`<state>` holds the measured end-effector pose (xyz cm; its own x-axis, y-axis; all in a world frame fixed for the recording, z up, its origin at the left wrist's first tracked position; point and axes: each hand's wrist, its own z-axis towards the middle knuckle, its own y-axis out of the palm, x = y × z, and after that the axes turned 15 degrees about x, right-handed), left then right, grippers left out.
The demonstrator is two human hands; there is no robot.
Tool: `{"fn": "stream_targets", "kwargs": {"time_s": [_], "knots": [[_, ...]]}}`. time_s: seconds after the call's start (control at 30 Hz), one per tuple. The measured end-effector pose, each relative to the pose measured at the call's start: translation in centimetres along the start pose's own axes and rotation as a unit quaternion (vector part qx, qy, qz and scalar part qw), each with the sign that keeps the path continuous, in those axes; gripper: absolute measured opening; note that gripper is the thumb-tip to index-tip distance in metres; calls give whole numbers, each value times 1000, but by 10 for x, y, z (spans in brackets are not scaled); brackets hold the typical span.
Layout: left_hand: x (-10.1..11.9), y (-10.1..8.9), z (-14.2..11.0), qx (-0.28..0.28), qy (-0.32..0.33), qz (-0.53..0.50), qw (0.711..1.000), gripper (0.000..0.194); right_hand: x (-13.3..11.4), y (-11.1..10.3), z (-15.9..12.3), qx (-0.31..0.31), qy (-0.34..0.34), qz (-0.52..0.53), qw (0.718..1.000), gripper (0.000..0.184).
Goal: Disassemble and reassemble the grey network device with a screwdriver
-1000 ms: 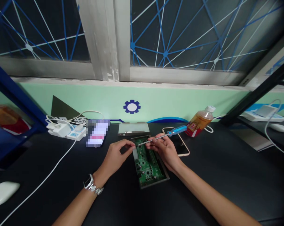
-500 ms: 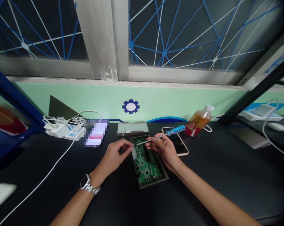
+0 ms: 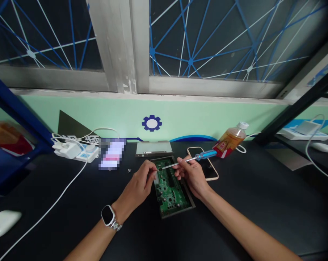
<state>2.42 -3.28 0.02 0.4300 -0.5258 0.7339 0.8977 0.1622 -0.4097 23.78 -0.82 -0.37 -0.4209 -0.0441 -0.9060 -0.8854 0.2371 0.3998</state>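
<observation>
On the black desk, green circuit board [image 3: 169, 188] in open metal case [image 3: 190, 203], right hand [image 3: 192, 175] fingers pinching blue-handled screwdriver [image 3: 189, 158], left hand [image 3: 139, 186] fingers pinched at its tip.

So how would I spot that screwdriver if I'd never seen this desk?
Start at the black desk under the window and find the green circuit board in the middle, between the two hands. The screwdriver slants over the board's far end, held in the right hand, its tip by the left hand. Its clear blue handle sets it apart from the phone and the bottle behind.
</observation>
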Motion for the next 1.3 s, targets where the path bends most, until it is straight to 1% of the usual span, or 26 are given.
{"fn": "stream_targets", "kwargs": {"time_s": [0.1, 0.17, 0.27, 0.33, 0.4, 0.5, 0.63, 0.73, 0.83, 1.0, 1.07, 1.2, 1.3], "knots": [[1, -1, 3, -2, 8, 1, 1000, 10, -3, 2, -2, -13, 2, -5, 1000, 32], [-3, -8, 9, -4, 16, 6, 1000, 11, -6, 2, -1, -20, 3, -2, 1000, 30], [-15, -29, 19, 0, 22, 39, 999, 12, -12, 0, 2, -5, -3, 12, 1000, 30], [-27, -46, 24, -30, 21, 91, 995, 12, -15, -2, 5, 6, -18, 6, 1000, 31], [-40, -62, 27, -62, 28, 130, 989, 12, -16, -5, 7, 3, -38, -15, 999, 32], [-57, -75, 25, -87, 25, 178, 980, 12, -12, -8, 8, -13, -57, -45, 997, 31], [-73, -76, 20, -98, 22, 199, 975, 11, -7, -8, 7, -16, -56, -59, 997, 30], [-78, -75, 18, -88, 18, 202, 975, 10, -6, -7, 6, -14, -52, -63, 997, 31], [-77, -74, 17, -78, 8, 206, 975, 12, -7, -6, 6, -17, -56, -69, 996, 32], [-70, -68, 14, -77, -11, 201, 977, 24, -9, -6, 6, -23, -68, -87, 994, 33], [-71, -64, 13, -77, -12, 201, 977, 23, -10, -6, 6, -25, -69, -97, 993, 34], [-82, -59, 12, -70, 5, 197, 978, 20, -10, -6, 6, -25, -76, -113, 990, 36], [-91, -60, 13, -69, 21, 205, 976, 19, -9, -9, 10, -13, -98, -139, 985, 39]]}}
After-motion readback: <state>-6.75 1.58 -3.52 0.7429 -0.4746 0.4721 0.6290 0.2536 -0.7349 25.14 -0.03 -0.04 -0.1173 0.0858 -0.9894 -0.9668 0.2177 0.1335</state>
